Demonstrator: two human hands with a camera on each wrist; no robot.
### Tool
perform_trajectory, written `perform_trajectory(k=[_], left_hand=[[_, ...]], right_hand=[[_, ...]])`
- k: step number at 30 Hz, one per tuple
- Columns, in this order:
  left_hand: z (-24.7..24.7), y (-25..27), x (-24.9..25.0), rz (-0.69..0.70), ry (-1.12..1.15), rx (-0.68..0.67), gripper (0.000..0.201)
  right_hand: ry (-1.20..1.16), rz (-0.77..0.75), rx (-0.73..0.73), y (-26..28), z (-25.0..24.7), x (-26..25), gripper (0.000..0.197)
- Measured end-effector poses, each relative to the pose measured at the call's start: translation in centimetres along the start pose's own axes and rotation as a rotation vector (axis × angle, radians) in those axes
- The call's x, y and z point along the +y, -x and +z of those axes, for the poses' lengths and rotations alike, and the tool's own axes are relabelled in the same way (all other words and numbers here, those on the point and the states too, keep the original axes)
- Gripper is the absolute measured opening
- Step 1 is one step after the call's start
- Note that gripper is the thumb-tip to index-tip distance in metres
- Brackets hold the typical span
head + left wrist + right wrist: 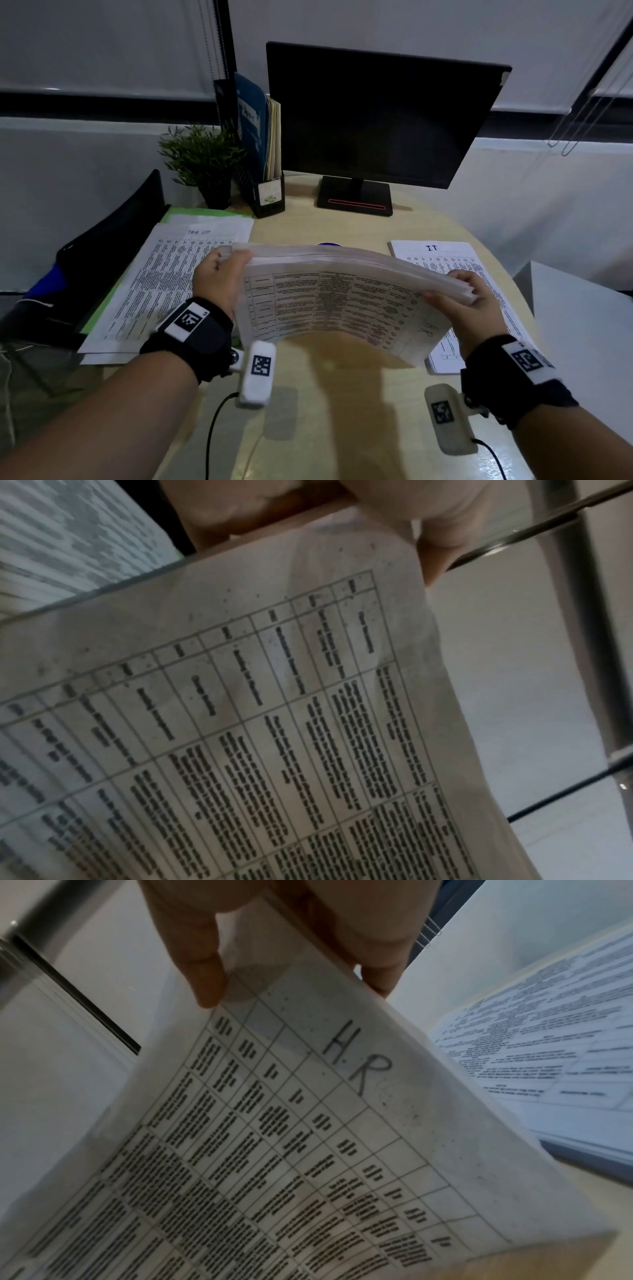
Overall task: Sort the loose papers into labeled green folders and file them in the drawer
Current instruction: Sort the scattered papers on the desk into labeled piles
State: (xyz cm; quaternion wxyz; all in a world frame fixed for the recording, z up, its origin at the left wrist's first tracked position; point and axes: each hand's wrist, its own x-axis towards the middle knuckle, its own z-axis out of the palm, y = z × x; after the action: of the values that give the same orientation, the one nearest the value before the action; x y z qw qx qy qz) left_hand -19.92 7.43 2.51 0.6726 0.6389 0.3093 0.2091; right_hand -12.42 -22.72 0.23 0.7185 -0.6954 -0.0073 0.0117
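Observation:
I hold a thick stack of printed papers (339, 294) above the desk, bowed upward in the middle. My left hand (224, 274) grips its left edge and my right hand (462, 301) grips its right edge, thumbs on the near side. The facing sheet (308, 1137) is a printed table with "H.R" handwritten near the right end; the left wrist view shows the same sheet (257, 723) from below. A pile of sheets (164, 277) lies on a green folder (205, 212) at the left. Another pile headed "IT" (442, 257) lies at the right.
A dark monitor (376, 116) stands at the back of the round wooden desk (342, 394). A potted plant (202, 161) and a file holder with folders (267, 164) stand at the back left. A black and blue bag (85, 270) lies past the left edge.

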Motion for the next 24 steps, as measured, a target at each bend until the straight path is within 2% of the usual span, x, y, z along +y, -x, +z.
perform_trajectory(k=[3,5,9,11,14,16,18,20,22,24], left_hand=[[0.0,-0.2,0.2,0.076,-0.036,-0.001,0.023],[0.2,-0.4,0.3,0.071,-0.052,0.025,0.029],[0.4,-0.4,0.8,0.009,-0.045,0.044,0.013],[0.2,-0.5,0.7,0.043,-0.124,0.050,0.007],[-0.4,-0.6,0.7,0.202,-0.350,0.096,0.019],[-0.2,-0.3,1.6,0.435,-0.644,0.082,0.031],[0.9,0.7,2.8,0.668,-0.977,-0.039,0.047],[2.9,2.2,3.6,0.773,-1.296,-0.253,0.071],[5.3,3.7,3.2,0.773,-1.472,-0.471,0.089],[7.2,4.4,2.2,0.745,-1.547,-0.577,0.087]], right_hand=[[0.044,-0.001,0.006,-0.1,-0.3,0.1,0.025],[0.065,0.014,-0.002,0.0,-0.4,0.0,0.021],[0.071,0.047,0.011,0.1,-0.5,0.0,0.020],[0.076,0.057,0.012,0.3,-0.4,0.0,0.021],[0.099,0.065,0.003,0.7,-0.3,-0.4,0.016],[0.102,0.083,-0.008,1.0,-0.2,-0.9,0.014],[0.095,0.098,-0.004,1.1,-0.1,-1.2,0.015],[0.095,0.112,0.010,1.1,0.2,-1.5,0.017],[0.091,0.131,0.024,1.2,0.3,-1.5,0.018],[0.096,0.144,0.033,1.3,0.4,-1.6,0.017]])
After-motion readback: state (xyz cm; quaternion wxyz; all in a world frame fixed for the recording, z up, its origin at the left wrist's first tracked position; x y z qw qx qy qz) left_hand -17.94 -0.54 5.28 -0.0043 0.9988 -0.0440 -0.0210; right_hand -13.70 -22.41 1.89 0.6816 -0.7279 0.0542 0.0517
